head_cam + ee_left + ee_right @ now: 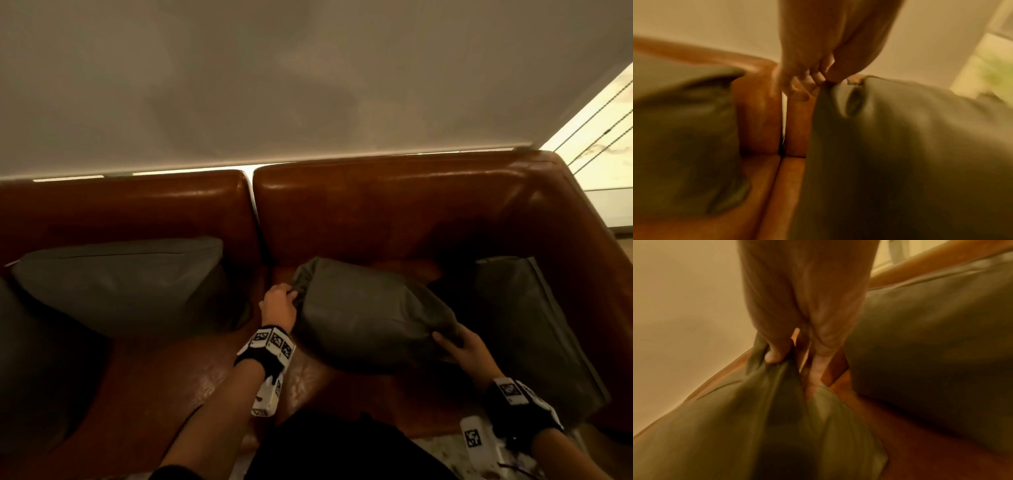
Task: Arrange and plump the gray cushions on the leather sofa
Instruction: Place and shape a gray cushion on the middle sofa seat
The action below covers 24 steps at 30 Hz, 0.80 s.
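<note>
A gray cushion (370, 311) lies tilted on the right seat of the brown leather sofa (394, 205). My left hand (279, 303) grips its far left corner, with fabric bunched between thumb and fingers (818, 78). My right hand (460, 346) grips its near right corner, thumb (774, 353) pressed into gathered cloth of the cushion (735, 418). A second gray cushion (123, 281) leans against the left backrest. A third gray cushion (527, 325) stands against the right armrest (561, 212).
Another gray cushion (30, 359) shows at the far left edge. A pale wall (274, 85) rises behind the sofa, and a bright window (596, 137) lies beyond the right armrest. Bare seat leather (178, 370) shows between the cushions. My dark clothing (342, 445) is at the bottom.
</note>
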Available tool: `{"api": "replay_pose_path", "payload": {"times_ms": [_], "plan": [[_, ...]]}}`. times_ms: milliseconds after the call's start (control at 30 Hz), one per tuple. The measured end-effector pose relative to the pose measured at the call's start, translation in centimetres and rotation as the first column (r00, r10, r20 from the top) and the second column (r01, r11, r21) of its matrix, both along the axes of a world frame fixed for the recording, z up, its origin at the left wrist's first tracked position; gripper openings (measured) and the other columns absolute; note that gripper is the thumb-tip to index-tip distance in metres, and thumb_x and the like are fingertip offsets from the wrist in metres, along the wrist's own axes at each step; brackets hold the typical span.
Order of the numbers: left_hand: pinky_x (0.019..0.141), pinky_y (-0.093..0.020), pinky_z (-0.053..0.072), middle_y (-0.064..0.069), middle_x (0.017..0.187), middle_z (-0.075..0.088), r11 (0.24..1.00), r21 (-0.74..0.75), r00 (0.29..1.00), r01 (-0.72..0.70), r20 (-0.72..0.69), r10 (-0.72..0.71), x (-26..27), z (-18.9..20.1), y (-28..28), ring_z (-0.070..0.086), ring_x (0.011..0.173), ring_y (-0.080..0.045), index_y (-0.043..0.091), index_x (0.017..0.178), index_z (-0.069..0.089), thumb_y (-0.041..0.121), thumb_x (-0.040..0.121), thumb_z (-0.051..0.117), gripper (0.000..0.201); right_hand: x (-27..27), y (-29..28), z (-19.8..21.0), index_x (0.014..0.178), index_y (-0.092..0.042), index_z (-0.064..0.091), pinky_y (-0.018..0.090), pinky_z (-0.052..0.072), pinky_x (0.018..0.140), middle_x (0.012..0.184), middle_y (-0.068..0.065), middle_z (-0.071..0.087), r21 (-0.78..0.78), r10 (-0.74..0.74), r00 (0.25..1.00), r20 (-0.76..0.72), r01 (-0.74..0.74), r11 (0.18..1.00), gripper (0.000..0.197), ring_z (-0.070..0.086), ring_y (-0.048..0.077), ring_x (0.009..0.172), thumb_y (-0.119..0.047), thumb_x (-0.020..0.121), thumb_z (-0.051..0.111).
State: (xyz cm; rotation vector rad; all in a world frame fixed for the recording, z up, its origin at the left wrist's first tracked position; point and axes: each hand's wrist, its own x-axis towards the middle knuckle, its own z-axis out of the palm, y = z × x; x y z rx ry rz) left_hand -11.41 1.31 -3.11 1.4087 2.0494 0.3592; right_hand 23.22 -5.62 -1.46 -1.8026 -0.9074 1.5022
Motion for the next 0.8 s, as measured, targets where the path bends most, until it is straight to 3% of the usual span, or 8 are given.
{"api": "replay_pose_path", "payload": {"times_ms": [67,167,233,367,467,533,633,800], "plan": [[0.096,-0.040,0.043,-0.022,0.112,0.063,0.964,-0.002,0.931,-0.266,0.259,0.257,-1.4,-0.5,0.3,0.057,0.110,-0.035,0.000,0.108,0.061,0.017,0.093,0.048,0.026,0.5,-0.4,0.3,0.109,-0.008,0.055,0.022,0.058,0.054,0.093,0.007,0.066,-0.005,-0.290,0.952,-0.095,0.291,0.957,0.024,0.066,0.020,0.080,-0.021,0.089,0.054],[0.111,-0.045,0.035,-0.018,0.129,0.054,0.865,-0.262,0.632,-0.428,0.598,0.493,-2.1,-1.3,-1.5,0.050,0.123,-0.031,0.007,0.116,0.056,0.023,0.095,0.040,0.031,3.0,-0.5,0.0,0.127,0.005,0.044,0.022,0.057,0.052,0.062,0.002,0.070,-0.014,-0.516,0.840,-0.165,0.521,0.853,0.045,0.069,0.012,0.058,-0.027,0.096,0.045],[0.113,-0.043,0.033,-0.016,0.141,0.046,0.815,-0.378,0.513,-0.440,0.638,0.574,-2.3,-1.3,-2.8,0.045,0.130,-0.030,0.009,0.126,0.051,0.026,0.098,0.034,0.037,3.7,0.2,0.8,0.127,0.002,0.047,0.028,0.059,0.057,0.076,0.003,0.072,-0.029,-0.452,0.865,-0.218,0.457,0.889,0.072,0.071,0.014,0.066,-0.051,0.079,0.055],[0.105,-0.045,0.036,0.002,0.129,0.052,0.794,-0.403,0.459,-0.455,0.658,0.597,-4.0,0.3,-2.7,0.048,0.120,-0.022,0.022,0.128,0.046,0.058,0.093,0.027,0.053,0.6,2.3,2.6,0.114,-0.022,0.056,0.041,0.059,0.070,0.111,0.002,0.060,-0.127,-0.100,0.988,-0.118,0.085,0.988,0.088,0.063,0.026,0.098,-0.079,0.048,0.065],[0.096,-0.040,0.043,-0.012,0.117,0.060,0.934,-0.172,0.786,-0.313,0.505,0.357,-4.8,1.1,-1.6,0.055,0.116,-0.033,0.014,0.115,0.053,0.044,0.090,0.050,0.040,-2.7,3.9,1.9,0.109,-0.021,0.059,0.041,0.057,0.075,0.111,0.007,0.065,0.008,-0.060,0.998,0.029,0.060,0.998,0.046,0.064,0.026,0.101,-0.055,0.078,0.061],[0.102,-0.038,0.037,-0.019,0.125,0.058,0.977,-0.079,0.926,-0.198,0.313,0.212,-4.6,1.2,-1.4,0.050,0.123,-0.034,0.004,0.124,0.053,0.031,0.094,0.050,0.041,-3.5,5.0,1.2,0.095,-0.015,0.060,0.038,0.051,0.078,0.098,0.004,0.066,0.138,-0.004,0.959,0.282,-0.036,0.990,0.028,0.063,0.027,0.098,-0.041,0.089,0.054],[0.098,-0.038,0.037,-0.028,0.116,0.059,0.971,0.077,0.967,-0.225,0.141,0.213,-4.6,2.5,-1.4,0.053,0.115,-0.039,-0.008,0.116,0.057,0.019,0.096,0.046,0.035,-3.0,5.6,1.3,0.092,-0.003,0.061,0.031,0.040,0.076,0.089,0.008,0.065,0.123,0.094,0.852,0.515,-0.182,0.976,0.032,0.061,0.031,0.094,-0.035,0.093,0.052],[0.085,-0.037,0.043,-0.020,0.089,0.062,0.950,0.100,0.941,-0.295,0.205,0.271,-4.0,2.0,-2.4,0.058,0.091,-0.030,-0.008,0.096,0.061,0.020,0.095,0.048,0.030,-0.6,4.5,0.6,0.097,-0.008,0.067,0.043,0.052,0.086,0.093,0.010,0.070,0.028,-0.002,0.905,0.425,-0.011,1.000,0.038,0.066,0.028,0.092,-0.043,0.083,0.062]]}}
